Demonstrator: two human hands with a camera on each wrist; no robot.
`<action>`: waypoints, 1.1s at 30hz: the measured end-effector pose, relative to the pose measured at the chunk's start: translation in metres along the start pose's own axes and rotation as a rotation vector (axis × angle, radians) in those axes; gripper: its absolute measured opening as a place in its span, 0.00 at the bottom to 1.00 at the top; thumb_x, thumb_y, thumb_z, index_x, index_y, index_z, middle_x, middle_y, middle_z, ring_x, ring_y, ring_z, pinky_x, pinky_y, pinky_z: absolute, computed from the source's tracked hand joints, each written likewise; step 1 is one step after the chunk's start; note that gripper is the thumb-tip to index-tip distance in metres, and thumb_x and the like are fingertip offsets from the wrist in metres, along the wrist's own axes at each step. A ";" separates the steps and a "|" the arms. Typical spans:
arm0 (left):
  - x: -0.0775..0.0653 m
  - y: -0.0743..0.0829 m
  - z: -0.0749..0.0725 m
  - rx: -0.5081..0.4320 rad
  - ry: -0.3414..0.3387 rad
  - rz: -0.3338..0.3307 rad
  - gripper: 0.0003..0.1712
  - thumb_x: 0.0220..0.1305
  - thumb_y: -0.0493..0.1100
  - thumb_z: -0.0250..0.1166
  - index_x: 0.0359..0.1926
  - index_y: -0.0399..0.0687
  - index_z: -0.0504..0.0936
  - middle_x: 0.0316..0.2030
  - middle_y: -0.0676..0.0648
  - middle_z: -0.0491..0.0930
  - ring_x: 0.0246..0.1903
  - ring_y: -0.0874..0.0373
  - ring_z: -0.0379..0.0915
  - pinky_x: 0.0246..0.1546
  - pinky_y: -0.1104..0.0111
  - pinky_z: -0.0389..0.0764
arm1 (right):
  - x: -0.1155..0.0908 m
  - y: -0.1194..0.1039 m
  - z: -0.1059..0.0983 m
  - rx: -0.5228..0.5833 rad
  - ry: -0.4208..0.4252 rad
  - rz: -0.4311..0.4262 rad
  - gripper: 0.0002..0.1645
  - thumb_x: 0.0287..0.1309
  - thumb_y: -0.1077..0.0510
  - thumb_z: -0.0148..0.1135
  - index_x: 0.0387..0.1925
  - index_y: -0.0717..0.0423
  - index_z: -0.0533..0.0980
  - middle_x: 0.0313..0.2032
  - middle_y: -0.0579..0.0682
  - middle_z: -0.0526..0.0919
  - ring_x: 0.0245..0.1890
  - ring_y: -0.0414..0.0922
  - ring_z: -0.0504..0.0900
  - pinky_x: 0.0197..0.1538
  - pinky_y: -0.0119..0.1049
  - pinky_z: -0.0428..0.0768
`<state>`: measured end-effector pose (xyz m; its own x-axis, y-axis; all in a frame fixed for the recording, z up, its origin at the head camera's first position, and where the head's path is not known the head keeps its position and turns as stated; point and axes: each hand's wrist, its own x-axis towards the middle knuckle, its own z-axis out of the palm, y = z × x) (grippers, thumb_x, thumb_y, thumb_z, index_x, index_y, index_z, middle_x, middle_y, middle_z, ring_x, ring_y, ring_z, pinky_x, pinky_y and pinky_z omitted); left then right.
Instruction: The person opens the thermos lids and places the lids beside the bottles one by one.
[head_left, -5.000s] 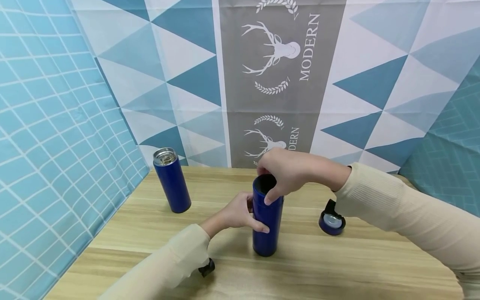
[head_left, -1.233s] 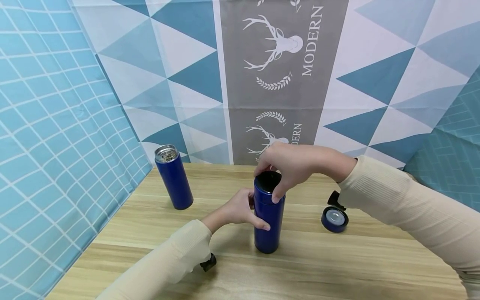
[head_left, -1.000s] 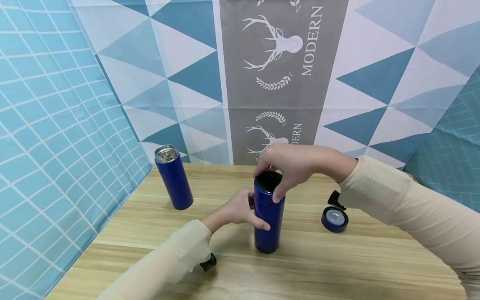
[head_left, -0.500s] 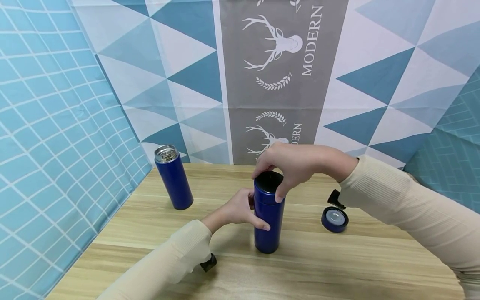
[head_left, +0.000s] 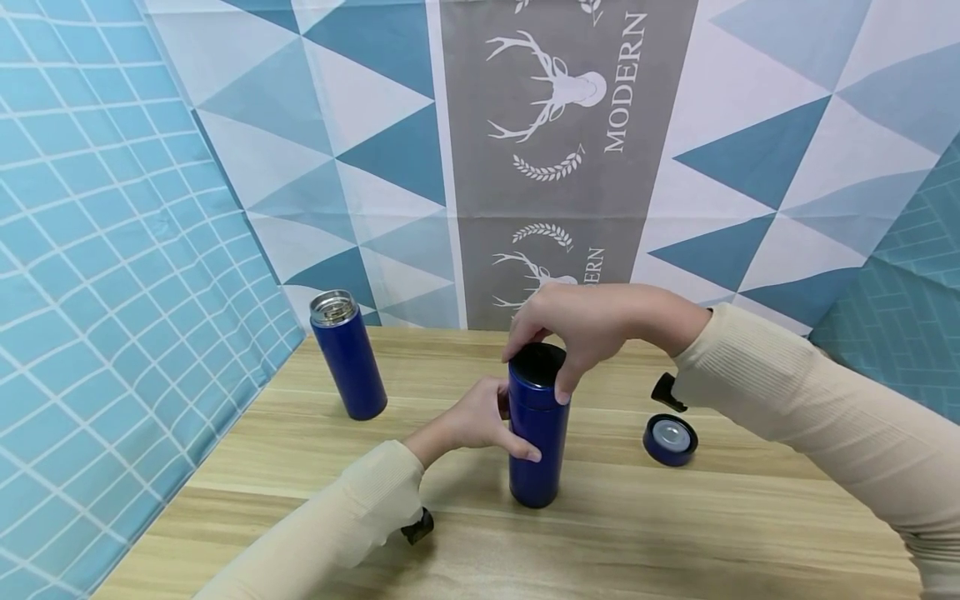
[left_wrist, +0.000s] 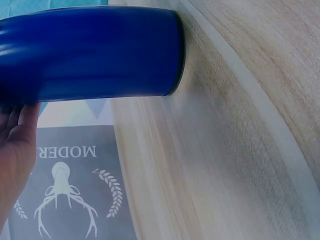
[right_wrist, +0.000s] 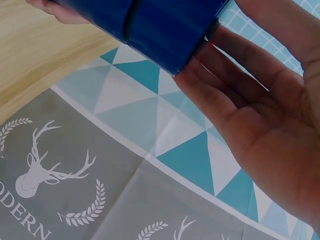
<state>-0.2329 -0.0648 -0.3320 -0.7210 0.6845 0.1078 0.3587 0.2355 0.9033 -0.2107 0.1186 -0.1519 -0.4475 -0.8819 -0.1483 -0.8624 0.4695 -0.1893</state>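
Observation:
A blue vacuum flask (head_left: 537, 450) stands upright on the wooden table, in front of the person. My left hand (head_left: 483, 425) grips its body from the left, with the thumb across the near side. On its top sits a blue lid (head_left: 531, 395) with a glossy black upper face; a thin seam parts it from the body. From above, my right hand (head_left: 573, 329) holds this lid by the rim, thumb on the near right edge and fingers at the far left edge. The right wrist view shows the fingertips at the rim of the lid (right_wrist: 175, 30).
A second blue flask (head_left: 348, 358) stands without a lid at the back left, its steel neck bare. A blue cap (head_left: 670, 440) lies at the right, its pale inner side up. Patterned cloth (head_left: 555, 167) closes off the back of the table (head_left: 600, 542).
My right thumb has slid rightward along the lid's rim and the fingers leftward at the far edge, while the wrist has shifted slightly. The left hand and flask body keep their place lately.

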 end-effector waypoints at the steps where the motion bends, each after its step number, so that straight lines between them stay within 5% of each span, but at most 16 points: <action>1: 0.000 0.000 0.000 -0.004 0.002 -0.001 0.32 0.40 0.33 0.76 0.51 0.38 0.78 0.47 0.37 0.84 0.39 0.64 0.82 0.46 0.70 0.83 | 0.000 0.001 0.000 0.002 0.001 -0.004 0.33 0.38 0.56 0.80 0.52 0.49 0.80 0.47 0.43 0.84 0.47 0.38 0.83 0.54 0.37 0.82; 12: 0.002 -0.002 0.005 -0.021 0.018 0.013 0.32 0.39 0.32 0.77 0.51 0.37 0.78 0.46 0.37 0.84 0.37 0.66 0.81 0.44 0.71 0.83 | -0.010 0.006 0.012 0.050 0.073 0.008 0.36 0.43 0.50 0.77 0.56 0.52 0.76 0.54 0.46 0.81 0.55 0.44 0.78 0.59 0.44 0.79; 20: 0.000 -0.002 0.002 -0.018 0.031 0.001 0.32 0.39 0.32 0.77 0.50 0.37 0.78 0.46 0.37 0.84 0.38 0.65 0.82 0.45 0.67 0.84 | -0.008 -0.013 0.018 0.105 0.247 0.250 0.34 0.47 0.45 0.74 0.53 0.59 0.77 0.50 0.52 0.84 0.52 0.49 0.82 0.57 0.45 0.81; 24: 0.000 -0.001 0.001 -0.022 0.033 -0.009 0.32 0.39 0.32 0.77 0.50 0.37 0.78 0.46 0.37 0.85 0.39 0.65 0.82 0.46 0.67 0.84 | -0.004 -0.021 0.017 0.087 0.226 0.342 0.33 0.46 0.46 0.75 0.51 0.60 0.79 0.46 0.52 0.86 0.48 0.47 0.84 0.52 0.41 0.83; 33: 0.000 -0.003 0.002 -0.028 0.027 -0.012 0.31 0.39 0.33 0.77 0.50 0.38 0.78 0.46 0.38 0.84 0.39 0.64 0.82 0.45 0.69 0.84 | 0.000 -0.024 0.015 0.041 0.182 0.385 0.26 0.41 0.48 0.78 0.42 0.58 0.82 0.37 0.49 0.86 0.38 0.42 0.82 0.44 0.35 0.84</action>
<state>-0.2326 -0.0645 -0.3352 -0.7410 0.6628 0.1079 0.3334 0.2236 0.9159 -0.1862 0.1083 -0.1618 -0.7727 -0.6333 -0.0423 -0.6157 0.7640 -0.1929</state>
